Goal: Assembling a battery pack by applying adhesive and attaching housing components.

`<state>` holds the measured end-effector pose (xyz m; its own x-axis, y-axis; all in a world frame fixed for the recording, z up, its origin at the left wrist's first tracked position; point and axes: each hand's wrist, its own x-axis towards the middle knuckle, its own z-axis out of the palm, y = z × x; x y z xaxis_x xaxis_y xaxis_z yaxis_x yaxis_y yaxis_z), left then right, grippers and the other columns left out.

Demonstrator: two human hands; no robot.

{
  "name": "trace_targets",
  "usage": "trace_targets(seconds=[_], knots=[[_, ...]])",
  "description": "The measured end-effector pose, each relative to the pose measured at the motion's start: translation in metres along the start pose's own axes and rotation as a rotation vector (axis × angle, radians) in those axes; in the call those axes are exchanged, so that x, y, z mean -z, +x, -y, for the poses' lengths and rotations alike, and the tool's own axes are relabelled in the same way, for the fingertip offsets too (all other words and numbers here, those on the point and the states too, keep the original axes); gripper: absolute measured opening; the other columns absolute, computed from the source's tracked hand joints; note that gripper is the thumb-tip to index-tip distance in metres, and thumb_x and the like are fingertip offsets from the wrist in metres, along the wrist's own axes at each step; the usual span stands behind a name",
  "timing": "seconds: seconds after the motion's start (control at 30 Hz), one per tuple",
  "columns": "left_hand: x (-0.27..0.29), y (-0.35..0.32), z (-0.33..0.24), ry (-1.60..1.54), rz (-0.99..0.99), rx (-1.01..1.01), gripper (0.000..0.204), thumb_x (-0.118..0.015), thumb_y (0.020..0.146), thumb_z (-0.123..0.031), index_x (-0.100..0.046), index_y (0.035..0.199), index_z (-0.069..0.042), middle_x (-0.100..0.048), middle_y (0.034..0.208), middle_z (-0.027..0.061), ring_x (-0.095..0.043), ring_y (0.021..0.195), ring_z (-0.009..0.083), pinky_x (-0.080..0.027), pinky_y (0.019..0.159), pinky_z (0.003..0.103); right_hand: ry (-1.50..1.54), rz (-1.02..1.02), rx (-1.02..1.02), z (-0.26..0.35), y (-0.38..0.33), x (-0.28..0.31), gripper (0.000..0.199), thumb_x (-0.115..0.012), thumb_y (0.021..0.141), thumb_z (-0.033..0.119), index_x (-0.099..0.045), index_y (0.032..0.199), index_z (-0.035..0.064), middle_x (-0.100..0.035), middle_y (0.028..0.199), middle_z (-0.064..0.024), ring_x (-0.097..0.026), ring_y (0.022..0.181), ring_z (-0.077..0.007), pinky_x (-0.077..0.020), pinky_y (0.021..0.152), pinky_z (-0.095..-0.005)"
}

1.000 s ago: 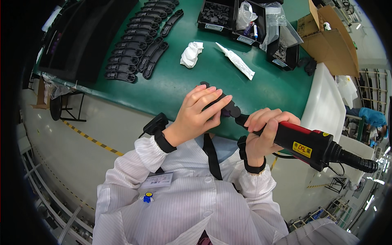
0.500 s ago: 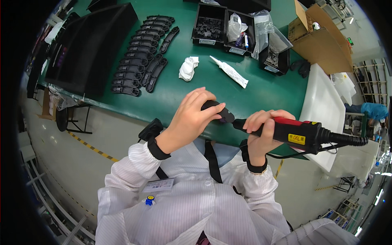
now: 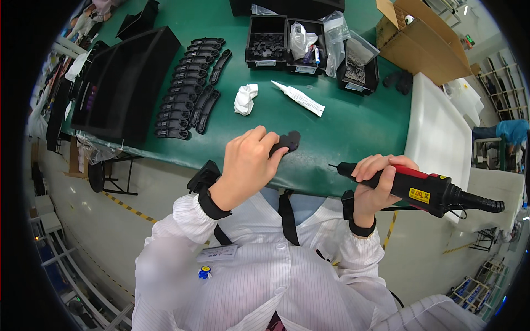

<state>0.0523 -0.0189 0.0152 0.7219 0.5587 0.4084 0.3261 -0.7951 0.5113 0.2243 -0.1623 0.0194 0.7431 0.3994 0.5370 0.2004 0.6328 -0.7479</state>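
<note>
My left hand [image 3: 251,160] is closed on a black curved plastic part [image 3: 287,142], held just above the front of the green table; the fingers cover much of it. In my right hand [image 3: 376,185] is a black and red electric screwdriver [image 3: 422,185], its thin bit pointing left, apart from the part. Beyond the hands lie a crumpled white tissue [image 3: 245,100] and a white pointed tube [image 3: 300,98]. Rows of similar black curved parts [image 3: 182,91] lie at the left of the table.
Large black bins [image 3: 127,88] stand at the far left. Across the back are small black bins [image 3: 267,65] with little parts and bags, plus an open cardboard box [image 3: 422,47]. A white tray [image 3: 439,121] leans along the right edge of the green table [image 3: 353,127].
The screwdriver has moved right, its bit now away from the black part. My left hand has shifted slightly left with the part. The whole view has also shifted a little.
</note>
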Motion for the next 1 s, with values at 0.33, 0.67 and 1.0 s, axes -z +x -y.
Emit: trace_targets(seconds=[0.33, 0.67, 1.0], knots=[[-0.012, -0.007, 0.000, 0.044, -0.017, 0.168, 0.022, -0.075, 0.080, -0.016, -0.062, 0.091, -0.003, -0.057, 0.074, 0.0104, -0.058, 0.057, 0.0268, -0.046, 0.051, 0.037, 0.013, -0.043, -0.056, 0.006, -0.007, 0.003, 0.020, -0.053, 0.092, 0.004, -0.041, 0.107, 0.0016, -0.048, 0.056, -0.0084, -0.046, 0.042, -0.0176, -0.0452, 0.043, -0.0324], [0.005, -0.001, 0.006, -0.085, 0.248, -0.069, 0.039, -0.062, 0.080, 0.010, -0.065, 0.116, -0.004, -0.056, 0.087, 0.0114, -0.059, 0.071, 0.0251, -0.050, 0.064, 0.035, 0.002, -0.077, -0.058, 0.013, -0.004, 0.009, 0.018, -0.053, 0.092, 0.004, -0.041, 0.105, 0.0015, -0.048, 0.055, -0.0083, -0.045, 0.041, -0.0174, -0.0447, 0.042, -0.0325], [0.028, 0.032, 0.021, -0.088, 0.472, -0.436, 0.049, -0.071, 0.072, 0.004, -0.061, 0.119, -0.004, -0.056, 0.130, 0.0089, -0.058, 0.106, 0.0299, -0.050, 0.088, 0.039, -0.024, -0.103, -0.055, 0.012, -0.004, 0.011, 0.016, -0.052, 0.093, 0.005, -0.041, 0.105, 0.0019, -0.046, 0.055, -0.0080, -0.044, 0.040, -0.0172, -0.0436, 0.039, -0.0323]])
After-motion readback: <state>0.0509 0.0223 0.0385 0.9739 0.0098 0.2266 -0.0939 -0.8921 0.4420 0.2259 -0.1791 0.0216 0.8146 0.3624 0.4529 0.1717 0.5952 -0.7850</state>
